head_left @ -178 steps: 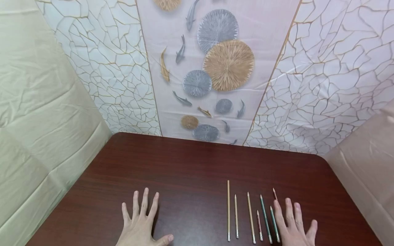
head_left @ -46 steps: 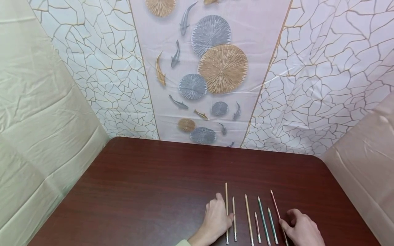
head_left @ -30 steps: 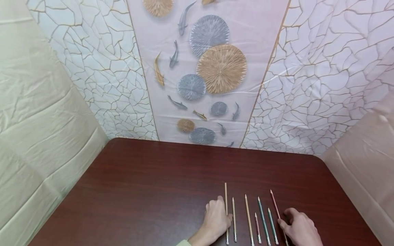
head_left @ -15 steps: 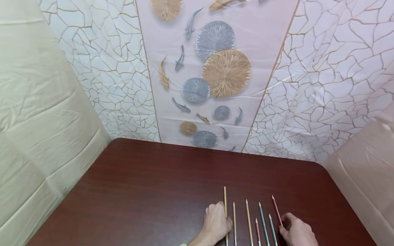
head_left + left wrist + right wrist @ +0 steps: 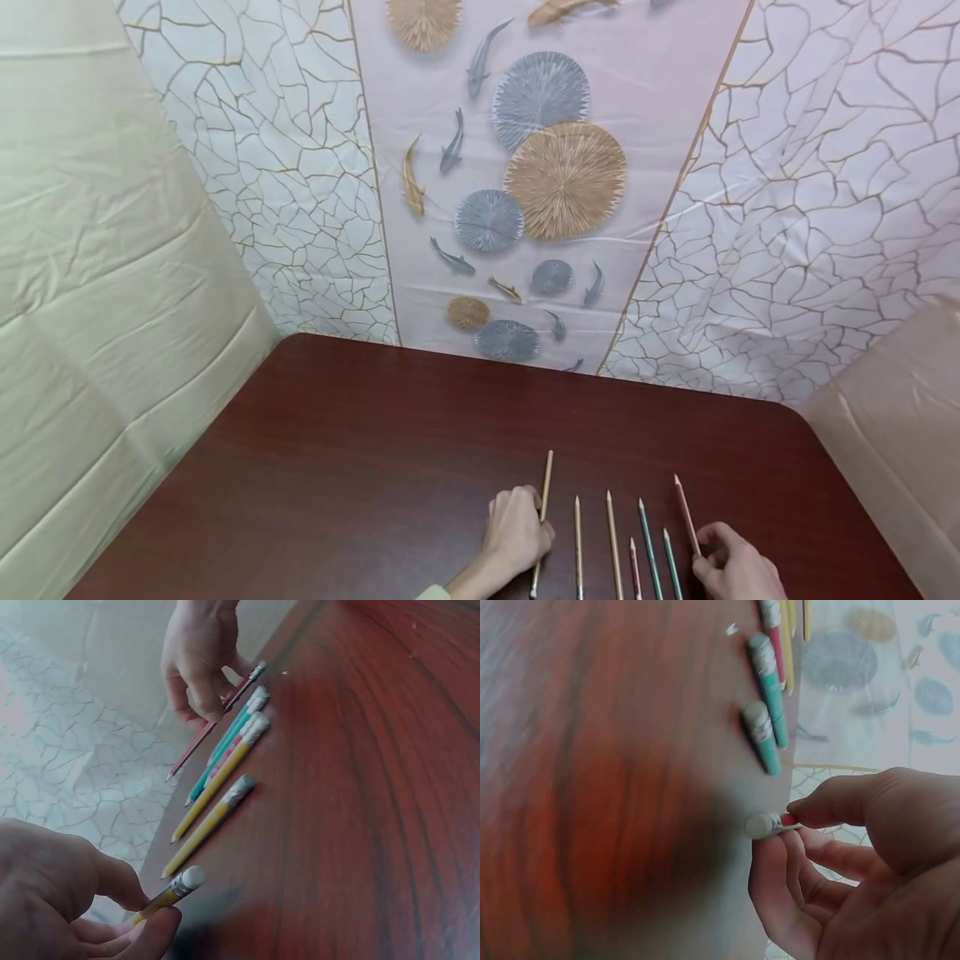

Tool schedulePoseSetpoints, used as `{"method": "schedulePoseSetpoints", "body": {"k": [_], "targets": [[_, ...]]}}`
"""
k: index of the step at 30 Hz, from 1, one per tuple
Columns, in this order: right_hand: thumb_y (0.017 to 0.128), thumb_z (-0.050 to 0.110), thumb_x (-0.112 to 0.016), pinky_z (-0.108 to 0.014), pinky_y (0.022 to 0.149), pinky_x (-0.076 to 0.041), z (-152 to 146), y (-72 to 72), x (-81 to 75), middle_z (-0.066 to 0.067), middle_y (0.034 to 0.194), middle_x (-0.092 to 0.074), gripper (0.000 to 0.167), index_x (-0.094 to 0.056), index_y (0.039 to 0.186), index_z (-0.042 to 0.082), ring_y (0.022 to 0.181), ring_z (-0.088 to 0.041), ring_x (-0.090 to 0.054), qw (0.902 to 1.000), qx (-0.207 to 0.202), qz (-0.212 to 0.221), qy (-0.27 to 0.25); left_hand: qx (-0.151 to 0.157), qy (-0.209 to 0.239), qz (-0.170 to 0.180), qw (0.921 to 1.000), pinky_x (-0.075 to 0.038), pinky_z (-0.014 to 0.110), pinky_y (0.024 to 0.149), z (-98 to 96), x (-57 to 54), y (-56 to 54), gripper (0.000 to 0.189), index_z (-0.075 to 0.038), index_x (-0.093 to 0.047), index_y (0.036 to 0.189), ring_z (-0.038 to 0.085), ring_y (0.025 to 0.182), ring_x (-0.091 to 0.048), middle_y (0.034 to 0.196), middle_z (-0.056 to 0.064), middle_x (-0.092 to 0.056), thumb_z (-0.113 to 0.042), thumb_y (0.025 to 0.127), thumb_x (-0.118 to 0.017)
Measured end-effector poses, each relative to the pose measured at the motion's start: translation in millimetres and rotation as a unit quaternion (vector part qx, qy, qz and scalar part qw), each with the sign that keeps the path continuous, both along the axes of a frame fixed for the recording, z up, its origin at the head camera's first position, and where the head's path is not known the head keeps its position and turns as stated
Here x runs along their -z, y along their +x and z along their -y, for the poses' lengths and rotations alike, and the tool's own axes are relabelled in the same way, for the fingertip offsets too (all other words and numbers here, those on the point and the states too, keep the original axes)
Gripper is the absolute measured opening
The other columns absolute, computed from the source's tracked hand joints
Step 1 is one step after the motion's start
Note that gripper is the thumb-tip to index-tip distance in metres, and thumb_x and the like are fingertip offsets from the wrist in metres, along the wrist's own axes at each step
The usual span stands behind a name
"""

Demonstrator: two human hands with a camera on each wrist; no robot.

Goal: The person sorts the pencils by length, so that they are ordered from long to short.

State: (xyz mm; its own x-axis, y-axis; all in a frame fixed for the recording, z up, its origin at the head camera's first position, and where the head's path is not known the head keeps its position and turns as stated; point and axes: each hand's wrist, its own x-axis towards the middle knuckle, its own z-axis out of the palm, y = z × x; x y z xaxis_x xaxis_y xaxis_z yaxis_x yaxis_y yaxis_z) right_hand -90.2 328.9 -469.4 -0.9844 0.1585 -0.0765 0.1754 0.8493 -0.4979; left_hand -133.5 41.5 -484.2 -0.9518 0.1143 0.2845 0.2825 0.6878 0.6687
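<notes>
My left hand (image 5: 515,531) pinches a long yellow pencil (image 5: 547,483) between thumb and fingers. In the left wrist view its white eraser (image 5: 194,877) pokes out past the fingertips. On the right, my right hand (image 5: 738,567) pinches a red pencil (image 5: 686,514) near its eraser end, sharpened tip pointing away. The right wrist view shows that pencil's eraser (image 5: 761,825) beside the thumb. Between the hands lie two yellow pencils, one nearer the left (image 5: 578,542) and another (image 5: 614,542), a short red pencil (image 5: 635,567), a longer green pencil (image 5: 649,546) and a shorter green pencil (image 5: 672,562).
All the pencils are by the near side of a dark red-brown wooden table (image 5: 360,450). A patterned cloth (image 5: 562,175) hangs behind the table's far edge, with plain cloth at the left (image 5: 97,275) and right (image 5: 900,433) sides.
Both hands have gone from lying spread on either side to pinching the outermost pencils. In the last half second the left pencil has tilted and shifted left, away from the row.
</notes>
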Motion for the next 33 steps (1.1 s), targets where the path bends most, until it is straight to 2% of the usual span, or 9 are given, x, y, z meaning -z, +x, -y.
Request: {"method": "schedulePoseSetpoints", "body": {"k": [3, 7, 12, 14, 17, 20, 25, 30, 33], "targets": [[0.081, 0.012, -0.07, -0.039, 0.066, -0.044, 7, -0.4, -5.1, 0.006, 0.068, -0.06, 0.021, -0.062, 0.1, 0.008, 0.056, -0.01, -0.054, 0.9998, -0.009, -0.014, -0.007, 0.001, 0.021, 0.004, 0.9998, -0.047, 0.035, 0.052, 9.3, -2.1, -0.8, 0.016, -0.011, -0.063, 0.071, 0.023, 0.056, -0.059, 0.06, -0.001, -0.06, -0.006, 0.059, -0.073], [0.081, 0.011, -0.072, -0.034, 0.064, -0.043, 23, -1.0, -11.6, 0.007, 0.067, -0.059, 0.022, -0.062, 0.1, 0.008, 0.056, -0.007, -0.052, 0.9991, -0.01, -0.03, -0.026, -0.001, 0.031, 0.004, 0.9995, -0.048, 0.035, 0.054, 27.2, -5.9, -1.3, 0.016, -0.011, -0.065, 0.074, 0.018, 0.057, -0.058, 0.06, -0.004, -0.06, -0.006, 0.06, -0.072], [0.078, 0.007, -0.071, -0.029, 0.061, -0.04, 45, 1.3, -11.8, 0.009, 0.065, -0.055, 0.021, -0.061, 0.096, 0.009, 0.055, -0.005, -0.049, 0.995, -0.018, -0.07, -0.069, -0.01, 0.026, 0.004, 0.9996, -0.05, 0.035, 0.057, 51.8, -12.3, 0.0, 0.017, -0.01, -0.067, 0.078, 0.015, 0.058, -0.06, 0.059, -0.01, -0.059, -0.005, 0.062, -0.074], [0.078, 0.004, -0.071, -0.028, 0.058, -0.042, 54, 1.6, -10.7, 0.008, 0.063, -0.054, 0.021, -0.059, 0.095, 0.009, 0.054, -0.005, -0.049, 0.9898, -0.024, -0.093, -0.105, -0.012, 0.024, 0.006, 0.9996, -0.05, 0.036, 0.058, 61.2, -15.3, -0.1, 0.017, -0.01, -0.068, 0.078, 0.015, 0.059, -0.061, 0.059, -0.01, -0.06, -0.005, 0.063, -0.075], [0.08, -0.001, -0.068, -0.03, 0.051, -0.049, 72, -0.5, -15.2, 0.002, 0.066, -0.055, 0.023, -0.057, 0.099, 0.005, 0.053, -0.01, -0.052, 0.9793, -0.028, -0.065, -0.189, -0.027, 0.021, 0.019, 0.9992, -0.05, 0.036, 0.057, 75.4, -18.9, -0.9, 0.017, -0.011, -0.067, 0.077, 0.015, 0.058, -0.06, 0.06, -0.01, -0.059, -0.005, 0.064, -0.075], [0.081, -0.006, -0.065, -0.036, 0.044, -0.052, 93, -3.5, -22.0, -0.006, 0.07, -0.056, 0.026, -0.054, 0.104, 0.001, 0.051, -0.018, -0.056, 0.9616, -0.027, -0.021, -0.272, -0.047, 0.019, 0.038, 0.998, -0.049, 0.037, 0.057, 88.8, -21.2, -1.9, 0.016, -0.011, -0.065, 0.076, 0.016, 0.058, -0.058, 0.061, -0.009, -0.058, -0.005, 0.064, -0.074], [0.084, -0.006, -0.063, -0.039, 0.045, -0.054, 119, -8.5, -24.5, -0.008, 0.073, -0.056, 0.027, -0.051, 0.107, 0.0, 0.053, -0.024, -0.06, 0.9486, -0.049, 0.005, -0.313, -0.061, 0.012, 0.05, 0.9968, -0.05, 0.039, 0.057, 105.3, -21.5, -3.3, 0.017, -0.009, -0.064, 0.078, 0.019, 0.06, -0.059, 0.061, -0.007, -0.057, -0.005, 0.066, -0.075], [0.085, -0.007, -0.06, -0.04, 0.047, -0.054, 140, -15.6, -18.6, -0.007, 0.071, -0.055, 0.026, -0.048, 0.108, -0.002, 0.053, -0.026, -0.06, 0.9332, -0.076, 0.017, -0.351, -0.079, -0.003, 0.041, 0.996, -0.051, 0.042, 0.059, 119.4, -20.3, -6.3, 0.017, -0.007, -0.065, 0.081, 0.026, 0.063, -0.062, 0.063, -0.004, -0.058, -0.005, 0.067, -0.075], [0.087, -0.007, -0.061, -0.04, 0.047, -0.054, 154, -16.8, -15.1, -0.007, 0.071, -0.055, 0.024, -0.047, 0.107, -0.002, 0.053, -0.026, -0.06, 0.926, -0.082, 0.029, -0.367, -0.091, -0.01, 0.051, 0.9945, -0.051, 0.043, 0.059, 128.4, -18.3, -5.5, 0.016, -0.007, -0.065, 0.081, 0.028, 0.064, -0.063, 0.066, -0.002, -0.06, -0.005, 0.068, -0.074]]}}
